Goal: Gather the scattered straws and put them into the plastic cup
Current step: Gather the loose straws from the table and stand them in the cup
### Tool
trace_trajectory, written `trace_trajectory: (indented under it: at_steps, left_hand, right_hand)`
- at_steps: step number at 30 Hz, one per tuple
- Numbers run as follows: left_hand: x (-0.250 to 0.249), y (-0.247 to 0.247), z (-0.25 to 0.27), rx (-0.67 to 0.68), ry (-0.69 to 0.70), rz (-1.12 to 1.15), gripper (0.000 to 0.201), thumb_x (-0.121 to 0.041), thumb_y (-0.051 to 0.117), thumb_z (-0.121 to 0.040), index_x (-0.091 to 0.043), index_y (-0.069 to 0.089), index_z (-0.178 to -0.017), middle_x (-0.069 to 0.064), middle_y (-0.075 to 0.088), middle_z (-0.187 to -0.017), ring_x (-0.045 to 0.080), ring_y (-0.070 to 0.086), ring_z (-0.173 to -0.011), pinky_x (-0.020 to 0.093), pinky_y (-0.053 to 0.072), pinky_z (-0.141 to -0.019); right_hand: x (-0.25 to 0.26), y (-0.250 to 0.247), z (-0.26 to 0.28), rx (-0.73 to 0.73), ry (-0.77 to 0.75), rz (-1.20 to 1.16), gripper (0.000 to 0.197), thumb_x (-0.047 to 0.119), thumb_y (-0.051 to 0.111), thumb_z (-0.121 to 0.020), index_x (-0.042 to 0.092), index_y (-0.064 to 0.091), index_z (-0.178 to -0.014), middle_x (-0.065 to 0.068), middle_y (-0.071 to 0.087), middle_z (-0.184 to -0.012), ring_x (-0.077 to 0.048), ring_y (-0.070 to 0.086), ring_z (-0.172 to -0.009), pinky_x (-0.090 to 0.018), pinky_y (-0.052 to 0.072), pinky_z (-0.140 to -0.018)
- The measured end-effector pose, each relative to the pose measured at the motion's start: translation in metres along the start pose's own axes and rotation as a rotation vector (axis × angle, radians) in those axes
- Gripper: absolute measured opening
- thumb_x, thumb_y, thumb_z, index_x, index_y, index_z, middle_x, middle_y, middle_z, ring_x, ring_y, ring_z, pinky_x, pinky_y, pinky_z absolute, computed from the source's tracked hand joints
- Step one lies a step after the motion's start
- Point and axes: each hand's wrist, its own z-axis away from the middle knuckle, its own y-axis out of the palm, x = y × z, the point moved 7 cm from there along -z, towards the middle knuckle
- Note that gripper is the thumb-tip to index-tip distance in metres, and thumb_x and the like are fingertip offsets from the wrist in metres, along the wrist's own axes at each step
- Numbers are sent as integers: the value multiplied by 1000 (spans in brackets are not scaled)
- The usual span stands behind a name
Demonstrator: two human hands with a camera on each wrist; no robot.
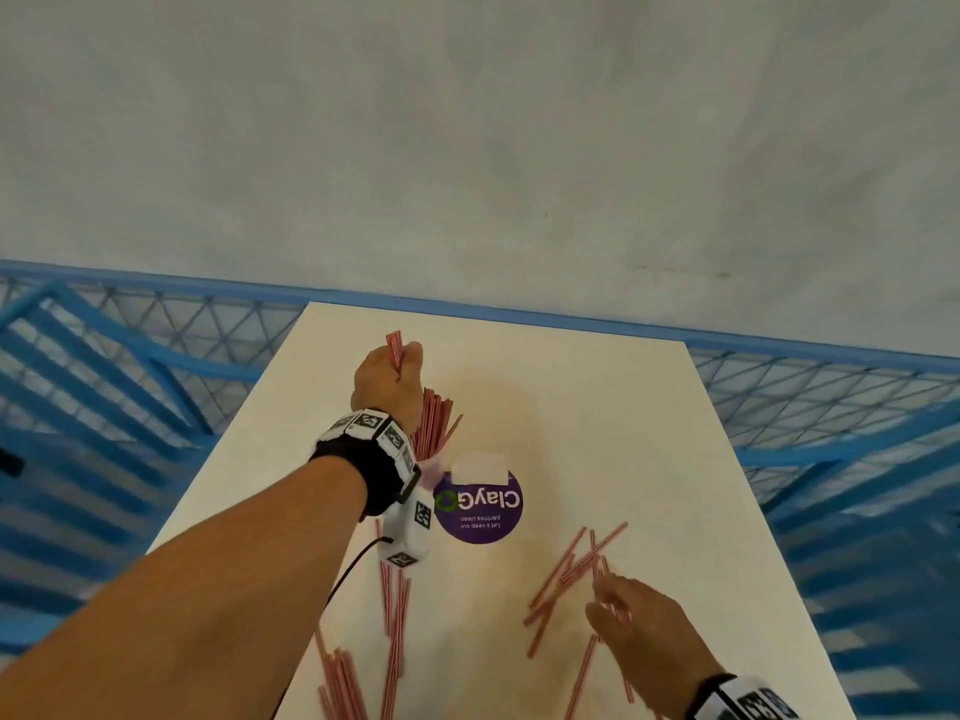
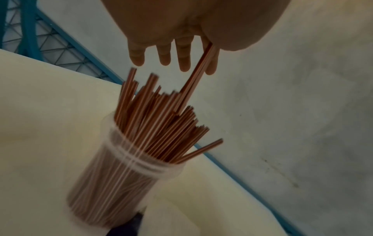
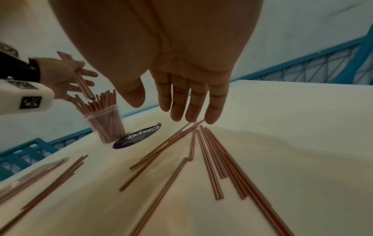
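Observation:
A clear plastic cup (image 2: 125, 183) (image 3: 105, 126) packed with red-and-white striped straws (image 1: 434, 423) (image 2: 159, 121) stands on the white table (image 1: 597, 407); in the head view my left wrist hides most of it. My left hand (image 1: 402, 363) (image 2: 181, 59) is above the cup and pinches a small bunch of straws (image 1: 395, 348) (image 2: 198, 75) (image 3: 82, 84), whose lower ends reach in among the cup's straws. My right hand (image 1: 618, 605) (image 3: 187, 103) hangs with straight fingers over loose straws (image 1: 566, 574) (image 3: 212, 159) at the front right, fingertips at their ends.
More loose straws (image 1: 395, 631) lie at the front left near the table's left edge. A round purple ClayGo sticker (image 1: 478, 504) (image 3: 137, 137) is on the table beside the cup. Blue mesh railing (image 1: 104, 356) surrounds the table, with grey floor beyond.

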Motion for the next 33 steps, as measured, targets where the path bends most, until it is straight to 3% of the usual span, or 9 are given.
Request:
trace_trajectory:
  at_steps: [3, 8, 12, 15, 18, 22, 25, 28, 33]
  left_hand:
    - [19, 12, 1, 39, 14, -202, 37, -46, 42, -94, -15, 63, -91, 11, 64, -105, 34, 58, -105, 46, 44, -94]
    - [30, 18, 6, 134, 34, -306, 50, -46, 52, -90, -18, 55, -132, 5, 41, -148, 24, 38, -136, 49, 24, -115]
    - [-24, 7, 40, 82, 305, -369, 50, -37, 56, -90, -13, 50, -134, 3, 37, -149, 21, 30, -139, 40, 20, -117]
    - [-56, 31, 94, 334, 508, -408, 36, -37, 52, -93, -17, 58, -122, -2, 52, -129, 18, 49, -118, 30, 37, -100]
    - [-38, 75, 146, 648, 439, -588, 39, -45, 43, -95, -18, 57, -119, -2, 57, -121, 18, 56, -106, 29, 43, -91]
    - [15, 122, 202, 902, 247, -745, 55, -52, 41, -93, -14, 46, -132, 5, 51, -133, 23, 49, -121, 37, 40, -101]
    - [32, 142, 228, 891, 173, -811, 63, -57, 47, -88, -12, 43, -132, 7, 45, -132, 26, 43, -123, 39, 42, -100]
    - [37, 156, 237, 815, 116, -859, 77, -67, 51, -80, -12, 39, -134, 8, 38, -134, 27, 38, -124, 41, 42, -98]
    - [38, 172, 244, 737, 98, -925, 80, -64, 58, -77, -11, 38, -133, 7, 37, -132, 27, 39, -122, 41, 42, -95]
  right_hand:
    - [-7, -2, -5, -25, 32, -29, 26, 37, 48, -93, 26, 54, -116, 9, 60, -112, -7, 54, -100, -20, 41, -90]
    - [-25, -12, -12, -140, 161, -44, 11, 34, 52, -89, 25, 56, -93, 7, 61, -93, -12, 56, -86, -26, 47, -83]
    - [-41, -5, -11, -66, 304, 14, 37, 41, 50, -90, 19, 51, -120, 1, 57, -118, -16, 55, -107, -25, 44, -89]
    - [-54, -3, -4, -13, 412, 18, 42, 42, 50, -89, 18, 49, -124, -3, 54, -126, -20, 55, -112, -28, 45, -92]
    - [-62, -4, 4, 5, 480, 6, 31, 35, 50, -89, 15, 52, -113, -4, 57, -117, -21, 58, -103, -26, 45, -82]
    - [-69, 5, 5, -41, 494, -170, 6, 16, 51, -83, 14, 57, -83, -1, 58, -82, -16, 57, -70, -23, 49, -61]
    - [-84, 33, -4, -42, 493, -504, 30, 5, 50, -65, 8, 66, -90, -13, 67, -82, -25, 63, -68, -36, 58, -65]
    - [-83, 47, -3, -1, 525, -891, 27, -10, 45, -76, -4, 58, -99, -21, 59, -72, -26, 56, -51, -33, 50, -53]
    - [-109, 22, -3, -98, 413, -669, 24, -1, 46, -82, 7, 59, -101, -16, 65, -87, -26, 61, -59, -34, 52, -57]
